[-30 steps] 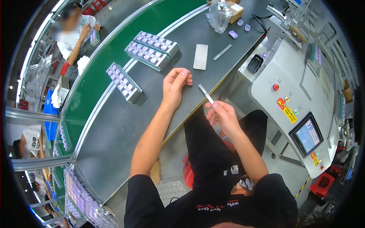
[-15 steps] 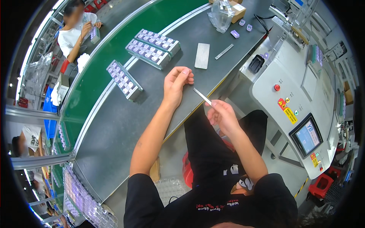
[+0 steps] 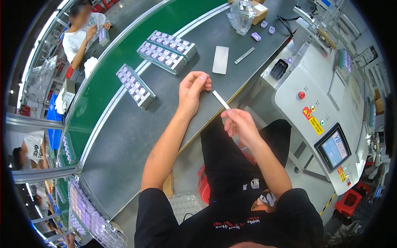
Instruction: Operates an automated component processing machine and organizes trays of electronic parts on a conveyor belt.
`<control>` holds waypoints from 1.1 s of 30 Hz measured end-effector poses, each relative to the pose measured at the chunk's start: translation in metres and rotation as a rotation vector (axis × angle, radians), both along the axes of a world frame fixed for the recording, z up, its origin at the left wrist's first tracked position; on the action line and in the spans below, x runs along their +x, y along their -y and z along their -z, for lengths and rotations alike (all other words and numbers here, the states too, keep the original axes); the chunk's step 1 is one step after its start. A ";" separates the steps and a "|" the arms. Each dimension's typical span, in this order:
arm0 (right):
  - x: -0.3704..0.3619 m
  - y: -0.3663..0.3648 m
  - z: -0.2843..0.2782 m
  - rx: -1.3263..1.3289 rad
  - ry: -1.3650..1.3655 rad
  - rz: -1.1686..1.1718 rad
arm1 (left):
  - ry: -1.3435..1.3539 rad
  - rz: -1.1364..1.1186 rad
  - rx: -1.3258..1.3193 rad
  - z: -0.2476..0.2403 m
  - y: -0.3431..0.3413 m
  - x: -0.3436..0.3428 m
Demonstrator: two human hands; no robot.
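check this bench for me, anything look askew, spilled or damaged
Nothing stands out. The right hand pinches a thin white strip, the left hand is beside its far end, and the trays of small lilac parts sit intact on the grey bench.

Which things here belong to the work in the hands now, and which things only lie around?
In hand:
- right hand pinching a thin white strip
- left hand open, close to the strip's far end

Lying about:
- ribbed grey plate
- slim metal bar
- three trays of purple parts
- clear plastic bag
- machine with touchscreen
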State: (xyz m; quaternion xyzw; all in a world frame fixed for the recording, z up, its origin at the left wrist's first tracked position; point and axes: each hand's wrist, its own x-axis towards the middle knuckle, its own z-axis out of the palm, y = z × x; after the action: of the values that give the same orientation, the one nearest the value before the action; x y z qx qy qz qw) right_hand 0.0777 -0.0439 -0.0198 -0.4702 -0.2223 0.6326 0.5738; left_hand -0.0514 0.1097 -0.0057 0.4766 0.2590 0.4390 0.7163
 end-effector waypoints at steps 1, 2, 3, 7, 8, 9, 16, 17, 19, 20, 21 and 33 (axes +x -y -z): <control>0.001 -0.001 0.001 -0.042 -0.010 -0.020 | 0.001 -0.006 -0.002 -0.001 -0.001 0.000; 0.001 -0.002 0.001 -0.084 -0.020 -0.041 | 0.002 -0.006 -0.002 -0.001 -0.001 0.001; 0.001 -0.002 0.000 -0.083 -0.019 -0.041 | -0.001 0.000 0.005 -0.001 -0.001 0.002; 0.002 0.000 0.001 -0.021 -0.014 -0.014 | -0.011 -0.008 0.015 0.000 -0.001 0.001; 0.004 -0.001 0.003 -0.087 -0.007 -0.053 | -0.011 -0.007 0.016 0.000 -0.001 0.001; 0.005 -0.001 0.005 -0.086 -0.006 -0.052 | -0.018 0.002 0.024 0.000 0.000 0.001; -0.004 0.002 0.003 0.054 0.106 0.022 | -0.132 0.075 0.175 -0.008 0.010 0.007; -0.004 0.003 0.003 0.094 0.101 0.042 | -0.132 0.076 0.175 -0.008 0.010 0.006; -0.004 0.003 0.003 0.133 0.097 0.063 | -0.197 0.172 0.206 -0.008 0.010 0.005; -0.003 0.003 0.004 0.149 0.104 0.066 | -0.259 0.208 0.234 -0.008 0.011 0.004; -0.002 0.002 0.005 0.165 0.111 0.069 | -0.322 0.244 0.261 -0.009 0.011 0.004; -0.012 -0.002 0.001 0.144 0.287 0.170 | -0.274 0.327 0.156 -0.007 0.005 -0.003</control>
State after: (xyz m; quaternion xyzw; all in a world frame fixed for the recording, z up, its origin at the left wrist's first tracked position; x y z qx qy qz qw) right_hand 0.0657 -0.0418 -0.0210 -0.5303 -0.3062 0.4906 0.6199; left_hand -0.0541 0.1047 0.0017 0.6215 0.2382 0.2669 0.6970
